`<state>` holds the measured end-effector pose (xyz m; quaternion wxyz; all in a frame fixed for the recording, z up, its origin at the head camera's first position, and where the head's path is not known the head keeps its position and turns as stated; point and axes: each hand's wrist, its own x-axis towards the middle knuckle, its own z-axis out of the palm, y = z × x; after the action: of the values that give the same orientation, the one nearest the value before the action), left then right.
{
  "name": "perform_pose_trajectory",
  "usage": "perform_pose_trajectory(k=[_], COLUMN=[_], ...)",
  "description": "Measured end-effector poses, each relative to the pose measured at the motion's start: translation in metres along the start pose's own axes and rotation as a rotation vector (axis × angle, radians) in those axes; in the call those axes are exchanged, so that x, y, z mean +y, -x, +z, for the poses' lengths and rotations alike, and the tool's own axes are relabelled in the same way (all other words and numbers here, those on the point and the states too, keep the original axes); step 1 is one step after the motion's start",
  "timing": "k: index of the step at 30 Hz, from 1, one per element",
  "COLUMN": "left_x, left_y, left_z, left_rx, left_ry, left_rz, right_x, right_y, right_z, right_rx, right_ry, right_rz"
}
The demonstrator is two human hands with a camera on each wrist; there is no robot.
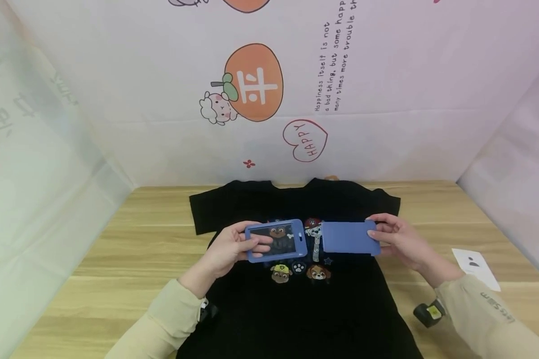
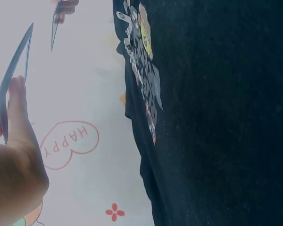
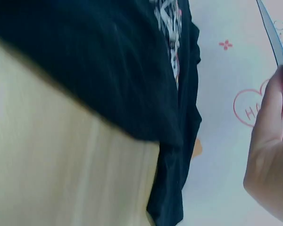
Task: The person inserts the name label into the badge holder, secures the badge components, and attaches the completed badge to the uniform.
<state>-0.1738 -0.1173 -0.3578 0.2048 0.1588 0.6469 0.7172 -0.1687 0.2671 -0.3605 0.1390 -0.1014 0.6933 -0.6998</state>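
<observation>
Along the bottom middle, a black shirt [image 1: 296, 314] lies on the desk [image 1: 117, 279]. At the right is a white card [image 1: 476, 269]. Mid-frame, over the shirt, the left hand [image 1: 230, 248] pinches the left end of a blue frame [image 1: 299, 248], and the right hand [image 1: 401, 242] pinches the right end of a flat blue piece [image 1: 347, 238], fingers partly bent. These pieces don't touch. I think they are parts of one case, held apart; joining them would call for lining up the edges. Farther back is a white cloth [image 1: 377, 144].

So the left sleeve [image 1: 161, 316] and right sleeve [image 1: 473, 311] are beige, dark lettering [image 1: 497, 306] on the right one, plus a blackish left wrist cam [image 1: 210, 311] and right wrist cam [image 1: 424, 316] with a yellow-green patch [image 1: 434, 312].
</observation>
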Motion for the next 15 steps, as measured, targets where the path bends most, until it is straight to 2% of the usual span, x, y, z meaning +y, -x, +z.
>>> perform_pose_trajectory(k=[4, 10, 15], left_x=[0.003, 0.005, 0.005], left_y=[0.002, 0.003, 0.003], left_z=[0.000, 0.000, 0.000], left_rx=[0.007, 0.024, 0.029], left_ry=[0.014, 0.027, 0.037], left_rz=[-0.003, -0.017, -0.032], right_x=[-0.005, -0.006, 0.000], right_y=[0.000, -0.003, -0.005], right_z=[-0.006, -0.001, 0.006], right_rx=[-0.045, -0.125, -0.193], right_ry=[0.085, 0.269, 0.292], right_rz=[0.064, 0.153, 0.158])
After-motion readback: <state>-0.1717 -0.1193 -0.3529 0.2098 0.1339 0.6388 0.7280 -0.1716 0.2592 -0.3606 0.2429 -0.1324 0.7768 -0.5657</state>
